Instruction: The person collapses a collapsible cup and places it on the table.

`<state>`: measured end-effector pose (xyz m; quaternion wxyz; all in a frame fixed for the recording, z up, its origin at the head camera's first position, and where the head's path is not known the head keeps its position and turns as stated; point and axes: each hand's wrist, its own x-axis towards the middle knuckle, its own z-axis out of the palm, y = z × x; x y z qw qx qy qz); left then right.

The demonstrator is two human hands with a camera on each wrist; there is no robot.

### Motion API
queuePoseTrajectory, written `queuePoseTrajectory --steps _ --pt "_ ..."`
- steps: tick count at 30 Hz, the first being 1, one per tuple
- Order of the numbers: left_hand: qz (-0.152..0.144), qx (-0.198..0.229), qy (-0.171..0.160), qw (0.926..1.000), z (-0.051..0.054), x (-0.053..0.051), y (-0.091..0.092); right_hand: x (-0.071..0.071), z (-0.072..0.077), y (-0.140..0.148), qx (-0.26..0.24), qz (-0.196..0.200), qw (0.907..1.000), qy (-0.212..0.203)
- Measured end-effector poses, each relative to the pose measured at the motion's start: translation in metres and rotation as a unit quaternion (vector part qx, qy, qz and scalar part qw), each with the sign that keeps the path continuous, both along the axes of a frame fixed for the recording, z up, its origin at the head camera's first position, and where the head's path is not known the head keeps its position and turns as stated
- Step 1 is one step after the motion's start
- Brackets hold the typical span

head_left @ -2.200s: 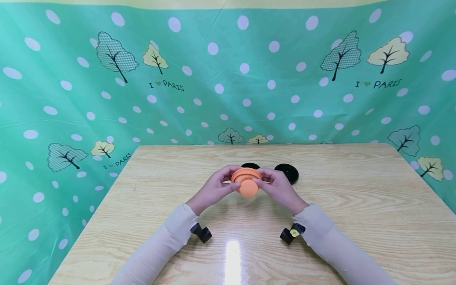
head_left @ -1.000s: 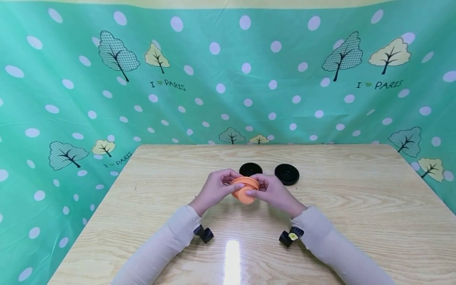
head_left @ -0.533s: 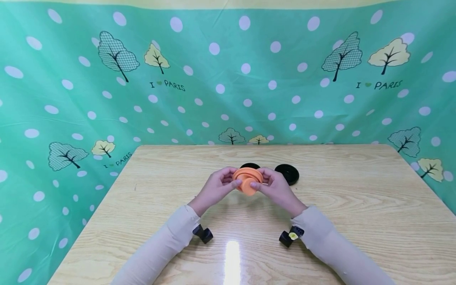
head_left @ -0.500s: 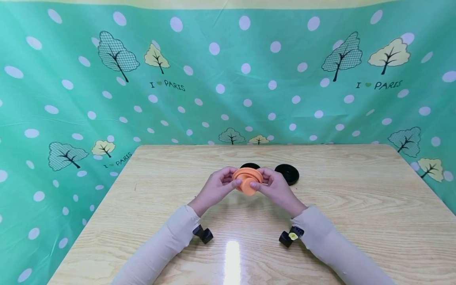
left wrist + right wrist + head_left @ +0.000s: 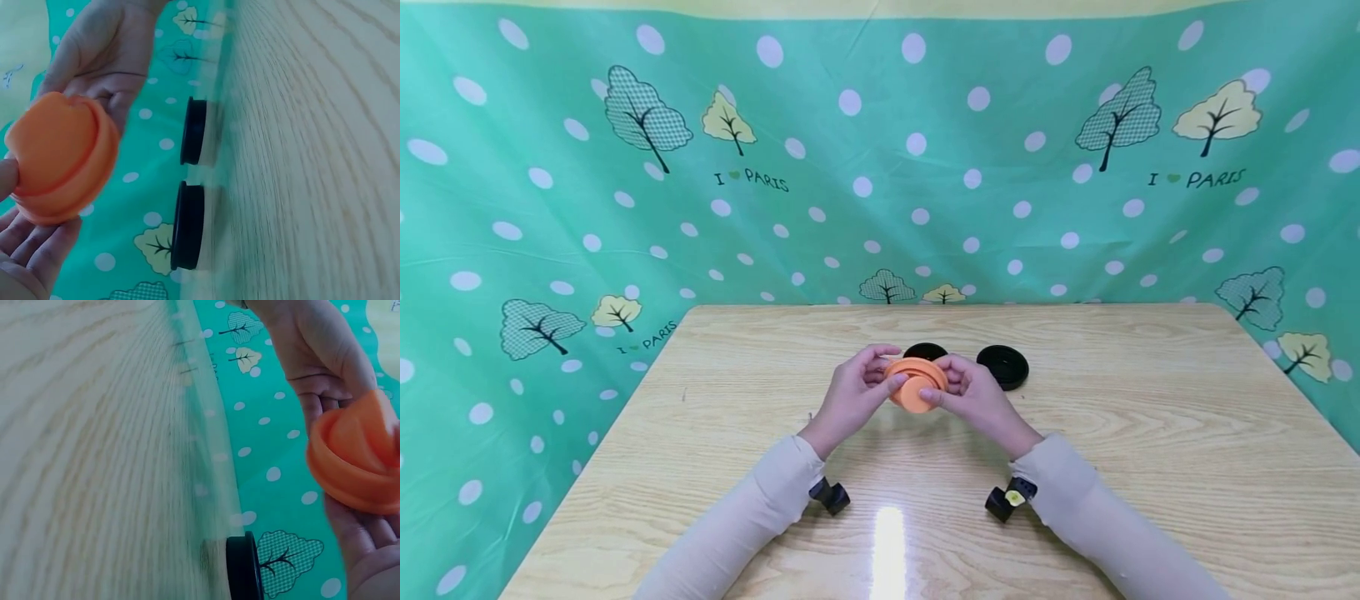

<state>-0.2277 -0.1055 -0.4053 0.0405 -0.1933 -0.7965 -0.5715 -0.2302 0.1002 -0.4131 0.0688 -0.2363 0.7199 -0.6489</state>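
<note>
An orange, soft-looking collapsible cup [image 5: 916, 395], partly folded, is held above the table between both hands, its flat round end toward the head camera. My left hand [image 5: 856, 390] pinches its left side, thumb on the front and fingers behind the rim. From the right, my right hand [image 5: 979, 398] grips it too, the thumb pressing near the flat end. The left wrist view shows the cup [image 5: 59, 147] with its wall dented beneath the thumb. In the right wrist view the cup's [image 5: 353, 447] inner wall bulges up within the rim. Some fingertips are hidden behind it.
Two round black lid-like pieces lie behind the hands: a left one [image 5: 924, 351], partly covered by the cup and fingers, and a right one [image 5: 1003, 367]. The wooden table [image 5: 760, 367] meets a green patterned cloth [image 5: 820, 250] at its far edge.
Both hands raised the cup from its lower position a second ago, then shifted it slightly left. Its flat end has turned and shows more fully. A left finger has lifted off the rim.
</note>
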Motion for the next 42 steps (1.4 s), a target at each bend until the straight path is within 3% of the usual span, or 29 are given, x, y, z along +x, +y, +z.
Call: queuePoseTrajectory --steps 3,7,15,21,28,33,38,42 --pt "0.016 0.007 -0.011 0.9998 -0.001 -0.002 -0.001 -0.001 -0.001 0.000 0.023 0.024 0.9993 -0.019" --pt "0.012 0.015 -0.019 0.9996 -0.001 -0.001 -0.003 -0.002 -0.001 0.000 0.038 0.042 0.9981 -0.021" --pt "-0.014 0.012 -0.037 0.9991 0.003 0.002 -0.004 0.002 0.002 -0.001 0.050 0.024 0.9984 -0.007" --pt "-0.009 0.036 -0.040 0.9985 0.004 0.002 -0.003 0.003 0.004 0.000 0.028 0.025 0.9993 0.006" --pt "-0.035 0.055 -0.072 0.9953 0.006 0.001 -0.002 0.003 0.006 0.002 -0.022 -0.031 0.9993 0.004" --pt "-0.040 0.053 -0.091 0.9936 0.010 0.002 -0.001 0.001 0.005 0.003 -0.035 -0.038 0.9987 0.001" --pt "-0.024 0.038 -0.064 0.9969 0.009 0.003 0.000 0.001 0.005 0.003 -0.030 -0.039 0.9988 -0.004" --pt "-0.012 0.017 -0.024 0.9995 0.003 0.002 -0.001 0.002 0.006 0.003 -0.031 -0.033 0.9990 -0.003"
